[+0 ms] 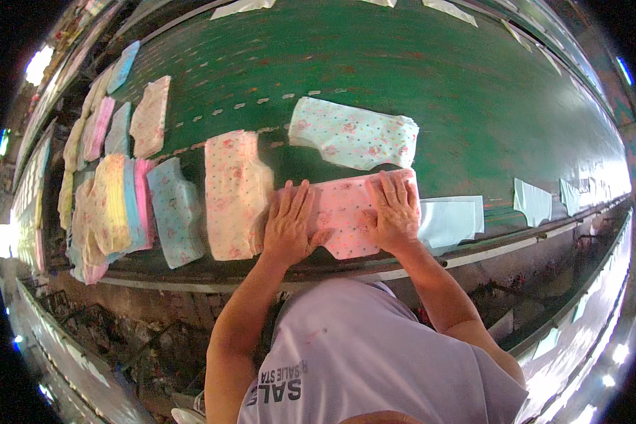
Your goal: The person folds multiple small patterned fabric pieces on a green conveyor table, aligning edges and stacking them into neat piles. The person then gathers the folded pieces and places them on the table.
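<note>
Both palms rest flat on a stack of pink printed fabric pieces point(344, 212). My left hand point(291, 225) presses its left end, fingers apart, close beside a peach printed stack point(232, 196). On the right end lies my right hand point(395, 212), its fingers pointing away from me. Just beyond the pink stack is a pale mint printed stack point(355, 130) of cut pieces with a curved notch. White fabric pieces point(450, 220) lie to the right, touching or close to the pink stack.
On the long green table point(456, 69), a blue printed stack point(175, 212) and a heap of yellow, blue and pink pieces point(114, 206) lie at left. A cream printed stack point(151, 116) is farther back. White pieces point(532, 202) line the near right edge, beside a rail point(498, 253).
</note>
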The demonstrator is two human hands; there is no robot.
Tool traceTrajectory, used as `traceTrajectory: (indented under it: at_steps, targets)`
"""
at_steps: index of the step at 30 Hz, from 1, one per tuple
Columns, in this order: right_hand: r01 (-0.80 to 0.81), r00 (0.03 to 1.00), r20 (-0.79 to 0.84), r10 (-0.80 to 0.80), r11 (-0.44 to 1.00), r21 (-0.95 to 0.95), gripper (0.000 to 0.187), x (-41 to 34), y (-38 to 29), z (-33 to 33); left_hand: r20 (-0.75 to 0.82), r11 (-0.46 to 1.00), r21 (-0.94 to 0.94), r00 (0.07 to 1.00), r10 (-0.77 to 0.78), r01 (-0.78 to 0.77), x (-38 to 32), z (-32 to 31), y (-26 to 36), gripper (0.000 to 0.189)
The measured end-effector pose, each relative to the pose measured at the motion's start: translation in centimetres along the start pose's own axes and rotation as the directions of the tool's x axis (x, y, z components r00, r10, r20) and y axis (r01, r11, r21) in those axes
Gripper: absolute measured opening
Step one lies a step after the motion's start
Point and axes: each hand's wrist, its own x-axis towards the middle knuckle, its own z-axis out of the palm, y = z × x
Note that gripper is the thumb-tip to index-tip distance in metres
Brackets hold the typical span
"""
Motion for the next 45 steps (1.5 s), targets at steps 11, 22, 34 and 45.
traceTrajectory:
  at_steps: [11,22,34,45]
  targets:
    - [0.077,0.996,-0.040,-0.081,0.993,-0.085,0.073,0.8,0.4,0.6,-0.029,0.985,-0.103,0.989,-0.142,0.138,-2.5,-0.4,1.5,0.083]
    - [-0.019,1.000,-0.011,0.020,0.998,0.059,0.061,1.2,1.0,0.1,-0.376,0.977,-0.159,0.906,-0.194,0.143,-12.5,-8.1,-5.4,0.038]
    - [0.294,0.945,-0.249,-0.211,0.884,0.364,0.037,2.8,-23.7,-0.1,0.214,-0.010,-0.843,0.317,-0.924,0.538,-27.6,-8.7,-29.2,0.034]
    - [0.309,0.923,0.046,-0.381,0.808,0.502,0.034,0.2,-39.1,1.6,0.656,-0.512,-0.747,0.591,-0.469,0.423,-27.6,-9.1,-32.6,0.048]
